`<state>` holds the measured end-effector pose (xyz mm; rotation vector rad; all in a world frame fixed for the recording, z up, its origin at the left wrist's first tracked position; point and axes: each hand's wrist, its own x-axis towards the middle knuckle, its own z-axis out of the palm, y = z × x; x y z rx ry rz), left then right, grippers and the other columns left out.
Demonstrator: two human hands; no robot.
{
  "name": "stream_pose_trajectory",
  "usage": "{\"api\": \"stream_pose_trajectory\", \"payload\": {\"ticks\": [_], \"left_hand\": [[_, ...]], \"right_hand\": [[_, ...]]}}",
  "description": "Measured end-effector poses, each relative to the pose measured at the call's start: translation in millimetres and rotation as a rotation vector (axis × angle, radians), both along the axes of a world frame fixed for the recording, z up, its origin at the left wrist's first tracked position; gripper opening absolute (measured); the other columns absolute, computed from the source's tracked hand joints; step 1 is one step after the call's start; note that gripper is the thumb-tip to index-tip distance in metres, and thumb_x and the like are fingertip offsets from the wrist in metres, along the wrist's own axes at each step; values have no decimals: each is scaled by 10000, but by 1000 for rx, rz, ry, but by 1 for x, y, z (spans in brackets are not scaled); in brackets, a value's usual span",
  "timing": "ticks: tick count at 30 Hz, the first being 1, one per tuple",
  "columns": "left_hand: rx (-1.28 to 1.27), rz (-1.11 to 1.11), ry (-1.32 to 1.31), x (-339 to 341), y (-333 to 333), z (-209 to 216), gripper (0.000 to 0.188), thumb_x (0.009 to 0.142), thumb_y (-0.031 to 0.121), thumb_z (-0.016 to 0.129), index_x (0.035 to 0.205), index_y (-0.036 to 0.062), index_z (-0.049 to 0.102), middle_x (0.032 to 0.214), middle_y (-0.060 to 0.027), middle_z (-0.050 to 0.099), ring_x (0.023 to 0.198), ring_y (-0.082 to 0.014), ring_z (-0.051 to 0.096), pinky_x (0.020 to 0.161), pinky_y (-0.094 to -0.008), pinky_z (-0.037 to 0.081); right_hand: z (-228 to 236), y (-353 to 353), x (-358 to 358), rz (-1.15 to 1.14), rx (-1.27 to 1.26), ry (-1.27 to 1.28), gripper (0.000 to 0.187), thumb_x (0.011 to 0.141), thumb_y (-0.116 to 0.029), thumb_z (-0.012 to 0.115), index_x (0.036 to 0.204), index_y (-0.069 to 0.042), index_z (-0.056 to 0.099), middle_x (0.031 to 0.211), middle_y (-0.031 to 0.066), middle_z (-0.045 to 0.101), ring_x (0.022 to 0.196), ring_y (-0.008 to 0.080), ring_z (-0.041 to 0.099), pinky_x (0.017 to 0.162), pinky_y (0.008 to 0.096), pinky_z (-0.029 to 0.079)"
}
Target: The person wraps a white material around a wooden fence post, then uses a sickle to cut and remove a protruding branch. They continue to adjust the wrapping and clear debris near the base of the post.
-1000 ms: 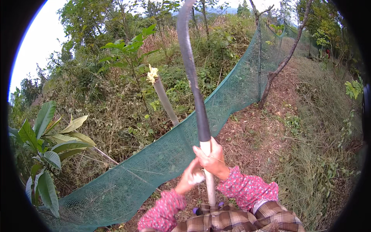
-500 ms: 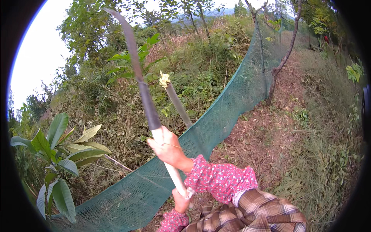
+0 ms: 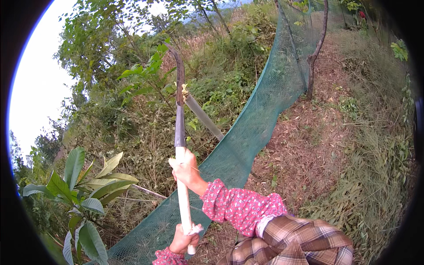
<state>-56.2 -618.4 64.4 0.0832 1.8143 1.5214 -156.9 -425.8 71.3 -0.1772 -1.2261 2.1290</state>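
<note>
A long-handled billhook point(image 3: 183, 201) stands nearly upright in front of me, held by both hands. Its pale wooden handle runs up to a dark socket and a narrow, curved blade point(image 3: 179, 73) hooked at the tip. My right hand point(image 3: 187, 170) is wrapped round the upper handle, just below the socket. Lower down, my left hand point(image 3: 183, 240) closes round the handle's butt end, with a whitish wrap beside its fingers. In the picture the blade overlaps the splintered top of a cut grey stem point(image 3: 204, 117); whether they touch I cannot tell.
A green mesh fence point(image 3: 238, 154) runs from lower left to the far right, between me and the brush. Broad-leaved plants point(image 3: 90, 190) grow at the left. A thin crooked trunk point(image 3: 312, 66) stands by the fence; a leaf-strewn path point(image 3: 304, 150) lies to its right.
Both hands have moved left in the picture with the billhook. Its blade has swung from a leftward lean to nearly upright, its tip now lower and further right. The view has shifted slightly.
</note>
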Motion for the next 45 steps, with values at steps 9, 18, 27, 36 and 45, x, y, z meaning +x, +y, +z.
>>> {"api": "stream_pose_trajectory", "payload": {"ticks": [9,18,27,36,45], "left_hand": [[371,-62,379,-12,78,-117,105,834,83,611,809,39,519,552,-40,497,391,-111,452,354,-267,358],[617,156,627,-71,116,-27,118,820,122,627,837,32,551,641,-74,578,447,-115,519,388,-259,403],[-74,136,38,44,37,-22,175,828,32,638,764,43,475,506,5,416,381,-74,375,349,-237,280],[592,-102,-149,25,82,-105,134,868,40,568,816,28,444,482,-3,359,349,-88,340,334,-255,272],[-30,151,637,35,115,-132,215,777,139,728,686,17,576,573,16,547,498,-54,497,435,-240,394]], "right_hand": [[14,19,24,-246,598,23,261,770,-85,599,978,35,495,647,149,565,621,289,617,611,385,494],[180,-11,46,-139,905,817,297,709,4,581,919,20,372,572,161,518,498,316,563,430,381,442],[1,31,39,280,-230,68,192,794,-17,560,945,0,443,584,12,494,405,99,497,339,250,411],[-25,58,30,-148,357,-226,312,725,-211,641,872,20,494,619,135,526,585,273,578,554,387,467],[-49,99,35,710,-260,272,173,821,-36,606,883,-53,446,566,9,458,415,104,469,366,272,418]]}}
